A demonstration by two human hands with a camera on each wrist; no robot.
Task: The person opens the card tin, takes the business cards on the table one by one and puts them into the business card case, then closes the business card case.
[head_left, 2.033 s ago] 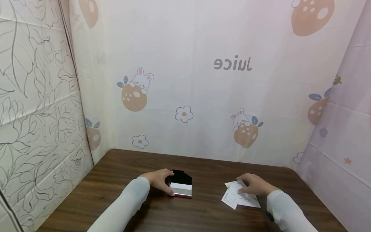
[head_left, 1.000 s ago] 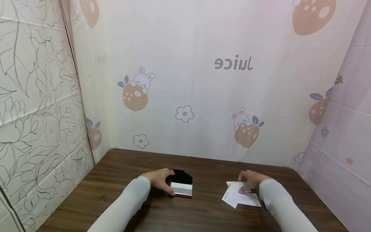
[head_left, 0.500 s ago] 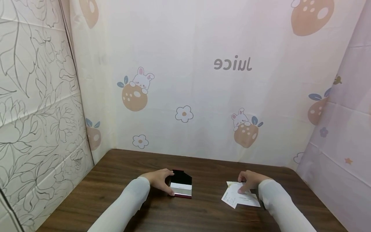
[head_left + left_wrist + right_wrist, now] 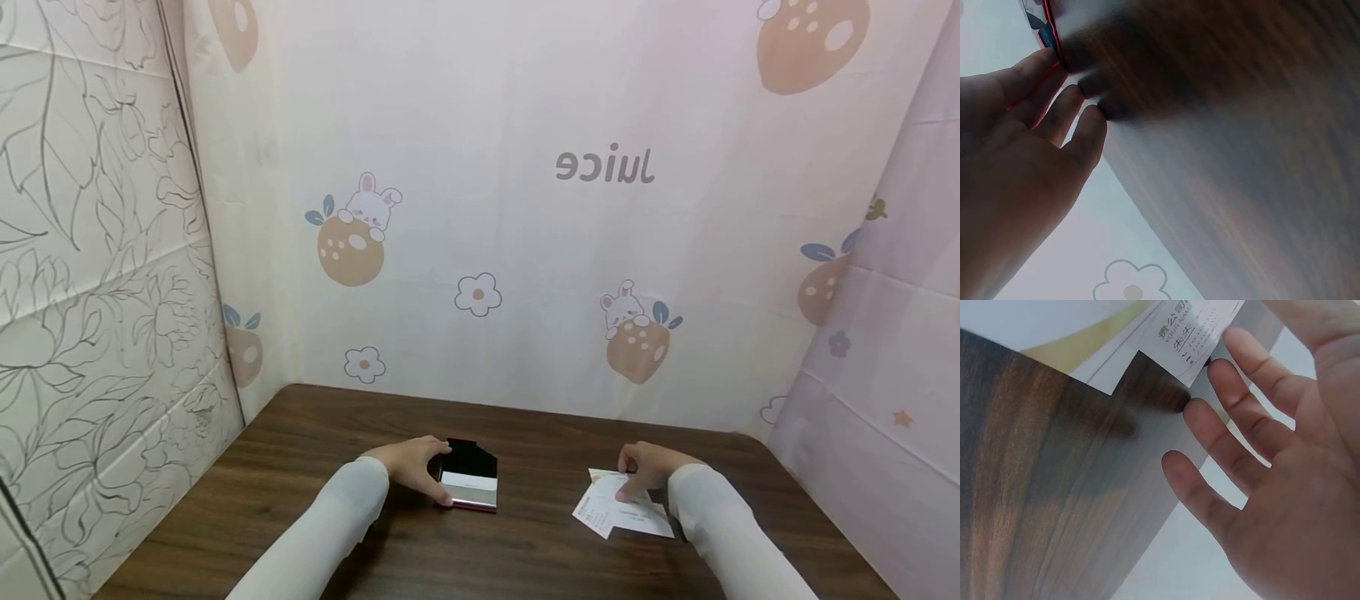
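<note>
In the head view a card case (image 4: 469,492) lies on the wooden table with its black lid folded back. It has red edges, and a white card and a silvery band show inside. My left hand (image 4: 408,467) holds its left side, thumb at the near corner and fingers at the far one. To the right lie several overlapping white business cards (image 4: 595,514). My right hand (image 4: 651,467) bends over them, thumb and forefinger at opposite edges of a top card. The right wrist view shows a printed business card (image 4: 1179,337) beside my fingertips; the thumb's contact is hidden there.
The brown wooden table (image 4: 525,542) runs back to a pale patterned curtain (image 4: 480,208). A flower-drawn curtain (image 4: 105,250) closes off the left side, and another pale one (image 4: 892,317) the right.
My right hand has drawn its fingers in over the cards since two seconds ago. The top card has shifted slightly to the right. My left hand and the case stay in place.
</note>
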